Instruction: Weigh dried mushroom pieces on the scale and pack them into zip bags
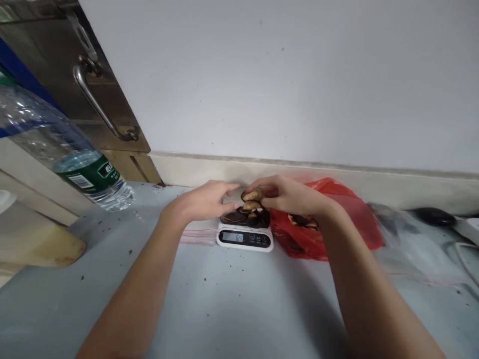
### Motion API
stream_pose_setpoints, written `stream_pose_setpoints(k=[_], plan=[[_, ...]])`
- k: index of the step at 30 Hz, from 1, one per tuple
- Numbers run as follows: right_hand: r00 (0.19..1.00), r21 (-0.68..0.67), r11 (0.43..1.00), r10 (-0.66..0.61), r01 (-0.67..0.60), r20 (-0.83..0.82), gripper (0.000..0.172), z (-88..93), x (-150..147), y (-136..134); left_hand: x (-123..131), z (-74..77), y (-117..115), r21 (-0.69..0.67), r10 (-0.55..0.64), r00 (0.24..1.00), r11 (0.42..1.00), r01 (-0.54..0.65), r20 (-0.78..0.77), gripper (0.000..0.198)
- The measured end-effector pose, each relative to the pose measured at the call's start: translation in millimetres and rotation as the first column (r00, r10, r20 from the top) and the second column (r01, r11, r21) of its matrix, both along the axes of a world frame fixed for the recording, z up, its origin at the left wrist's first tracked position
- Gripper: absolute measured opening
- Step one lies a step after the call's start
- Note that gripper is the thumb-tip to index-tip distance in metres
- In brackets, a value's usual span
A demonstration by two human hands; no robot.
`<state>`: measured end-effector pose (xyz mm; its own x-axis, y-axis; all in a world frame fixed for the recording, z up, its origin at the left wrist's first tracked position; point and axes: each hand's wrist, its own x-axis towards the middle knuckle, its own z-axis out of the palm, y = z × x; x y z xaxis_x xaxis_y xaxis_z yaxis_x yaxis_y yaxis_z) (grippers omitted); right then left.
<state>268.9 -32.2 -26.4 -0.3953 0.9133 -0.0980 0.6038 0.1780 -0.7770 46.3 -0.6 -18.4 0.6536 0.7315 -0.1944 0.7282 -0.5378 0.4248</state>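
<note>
A small white digital scale (245,244) stands on the grey table, its lit display showing what looks like 64. Dark brown dried mushrooms (239,218) lie piled on its platform. My right hand (286,195) comes in from the right, fingers closed on a pale-bellied dried mushroom (253,195) above the pile. At the left edge of the platform is my left hand (207,199), thumb and forefinger apart with nothing between them. Beside the scale on the right, a red plastic bag (344,212) gapes with more dried mushrooms (305,222) inside, partly hidden by my right forearm.
Clear zip bags lie left of the scale (198,236) and at the right (415,249). A large water bottle (90,169) and a cloudy container (41,234) stand at the left. A white wall (284,89) rises behind. A black object with a cable (436,217) sits far right.
</note>
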Motion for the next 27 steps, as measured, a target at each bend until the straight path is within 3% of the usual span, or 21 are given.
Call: stream_pose_setpoints(k=[5,11,14,17,19,23,27], plan=[[1.0,0.01,0.999,-0.031,0.031,-0.001,0.042,-1.4,6,1,-2,3.4,1,-0.076,-0.037,0.998,0.997,0.034,-0.041,0.051],[0.989,0.035,0.989,-0.139,0.141,-0.057,0.032,4.9,7,-2,-18,13.5,3,-0.106,0.119,0.973,0.984,-0.142,-0.198,0.051],[0.989,0.056,0.987,-0.146,0.148,-0.028,0.032,11.1,9,-6,-24,17.3,4,-0.165,0.103,0.953,0.974,-0.155,-0.285,0.036],[0.996,0.011,0.996,-0.091,0.091,0.003,0.036,18.4,13,-12,-25,18.2,4,-0.183,0.076,0.947,0.973,-0.138,-0.311,0.027],[1.0,-0.118,0.993,-0.008,0.008,0.003,0.043,21.6,14,-16,-24,17.7,4,-0.19,0.056,0.953,0.975,-0.117,-0.299,0.026],[0.989,-0.356,0.923,0.127,-0.144,-0.071,0.051,18.1,8,-20,-19,14.4,2,-0.216,-0.008,0.961,0.975,-0.054,-0.276,0.027],[0.99,-0.318,0.938,0.126,-0.137,-0.057,0.05,6.2,-4,-13,-11,10.1,-1,-0.233,-0.053,0.962,0.972,-0.011,-0.267,0.03]])
